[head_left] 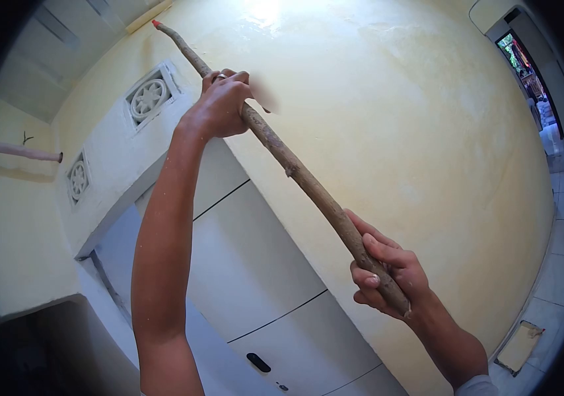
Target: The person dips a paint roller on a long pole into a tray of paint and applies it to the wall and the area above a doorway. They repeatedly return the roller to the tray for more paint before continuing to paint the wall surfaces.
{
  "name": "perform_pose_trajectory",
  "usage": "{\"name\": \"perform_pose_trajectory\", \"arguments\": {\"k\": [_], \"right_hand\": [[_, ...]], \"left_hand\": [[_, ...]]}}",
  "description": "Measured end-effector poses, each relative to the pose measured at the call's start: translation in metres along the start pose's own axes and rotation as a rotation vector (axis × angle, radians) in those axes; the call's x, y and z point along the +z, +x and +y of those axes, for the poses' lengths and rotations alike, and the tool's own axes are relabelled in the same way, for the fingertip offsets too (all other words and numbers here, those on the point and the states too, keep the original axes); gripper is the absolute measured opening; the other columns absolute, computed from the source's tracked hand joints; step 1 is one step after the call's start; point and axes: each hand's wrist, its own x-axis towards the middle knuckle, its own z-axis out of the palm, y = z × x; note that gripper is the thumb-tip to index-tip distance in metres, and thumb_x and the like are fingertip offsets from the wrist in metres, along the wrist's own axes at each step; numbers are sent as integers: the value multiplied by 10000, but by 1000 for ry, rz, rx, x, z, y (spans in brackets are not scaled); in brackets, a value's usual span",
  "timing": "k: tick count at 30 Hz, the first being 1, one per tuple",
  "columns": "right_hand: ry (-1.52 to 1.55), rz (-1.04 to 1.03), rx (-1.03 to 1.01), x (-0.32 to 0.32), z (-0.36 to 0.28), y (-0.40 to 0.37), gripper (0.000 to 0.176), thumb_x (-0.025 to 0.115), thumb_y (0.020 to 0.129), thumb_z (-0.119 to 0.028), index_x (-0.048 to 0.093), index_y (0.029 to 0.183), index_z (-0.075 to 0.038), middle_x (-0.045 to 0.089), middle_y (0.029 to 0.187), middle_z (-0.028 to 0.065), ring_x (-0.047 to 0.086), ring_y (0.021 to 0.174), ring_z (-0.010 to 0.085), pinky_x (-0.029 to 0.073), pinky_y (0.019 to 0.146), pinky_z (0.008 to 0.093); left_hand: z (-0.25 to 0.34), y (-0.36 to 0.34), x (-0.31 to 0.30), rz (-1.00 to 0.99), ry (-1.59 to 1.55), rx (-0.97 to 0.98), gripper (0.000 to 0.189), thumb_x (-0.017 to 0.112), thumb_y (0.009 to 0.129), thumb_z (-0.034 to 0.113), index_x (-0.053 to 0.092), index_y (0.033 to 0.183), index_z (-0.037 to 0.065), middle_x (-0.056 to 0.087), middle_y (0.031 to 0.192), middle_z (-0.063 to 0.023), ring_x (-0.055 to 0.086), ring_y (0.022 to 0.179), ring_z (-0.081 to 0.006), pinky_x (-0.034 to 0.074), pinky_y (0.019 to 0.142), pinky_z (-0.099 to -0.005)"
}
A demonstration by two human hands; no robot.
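The left hand point(226, 102) and right hand point(387, 270) are clamping the wooden stick point(305, 181), whose long axis is running before the yellow wall point(440, 152) from near right to far left, the left hand sitting nearer the red tip point(156, 24).

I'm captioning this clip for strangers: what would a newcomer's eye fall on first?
First, the long, brown, knobbly wooden stick slanting across the middle of the view, with a red tip at upper left. Next, the bare left hand gripping it high up and the bare right hand near its lower end. Then the white, star-patterned wall vent at upper left, above a pale grey door.
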Motion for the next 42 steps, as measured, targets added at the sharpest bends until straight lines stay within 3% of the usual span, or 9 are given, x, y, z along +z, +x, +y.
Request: {"name": "perform_pose_trajectory", "arguments": {"k": [8,14,16,21,27,29,35,37,42], "right_hand": [[-62,-2,-14,0,-17,17,493,414,1029,-172,280,1500,-111,494,890,26,520,628,126,335,373,234],[-96,71,-9,-7,-14,-17,533,451,1014,-159,260,1507,-92,503,885,30,526,622,139,345,394,252],[-81,105,-9,-20,-5,-39,544,461,1009,-154,257,1509,-89,508,879,33,527,620,142,349,408,259],[-72,215,13,-75,27,-117,582,527,980,-171,283,1502,-92,548,910,46,521,625,167,352,451,292],[155,251,54,-143,74,-237,570,564,958,-205,346,1481,-148,600,997,55,489,606,188,347,516,339],[176,234,66,-158,82,-273,569,568,955,-209,352,1477,-148,606,1008,54,488,606,193,349,528,352],[150,235,59,-145,117,-344,532,570,950,-208,395,1449,-154,607,988,53,482,607,193,347,540,365],[75,460,80,-131,133,-348,481,671,867,-240,546,1332,-252,575,728,52,492,460,167,355,388,287],[81,481,117,-142,170,-371,478,683,851,-317,533,1295,-221,506,573,52,478,441,168,398,438,364]], "left_hand": [[-14,17,3,0,23,4,225,791,733,159,735,932,249,622,1092,-6,533,1143,-273,250,1117,-467],[23,3,0,-46,3,-14,198,790,730,191,738,917,226,651,1047,-27,581,1067,-258,271,1097,-431],[40,-8,6,-17,-47,52,177,784,724,224,740,893,194,671,928,-43,614,941,-248,320,1047,-395],[109,-46,33,-20,-106,128,138,757,743,280,733,829,175,659,809,-29,600,835,-231,384,948,-360],[204,-97,54,-18,-146,151,148,686,799,317,711,839,177,651,839,-38,615,940,-252,352,945,-393],[233,-112,64,96,-218,172,147,685,765,273,672,767,126,633,799,-68,623,872,-269,370,903,-402],[278,-150,47,150,-315,199,75,628,720,123,587,681,73,564,714,-79,606,792,-272,410,860,-412],[283,-162,43,152,-345,202,60,604,724,81,572,674,69,546,703,-75,601,775,-265,420,855,-421],[295,-188,41,141,-351,211,25,593,740,90,592,724,71,553,728,-74,616,827,-261,417,895,-418]]}}
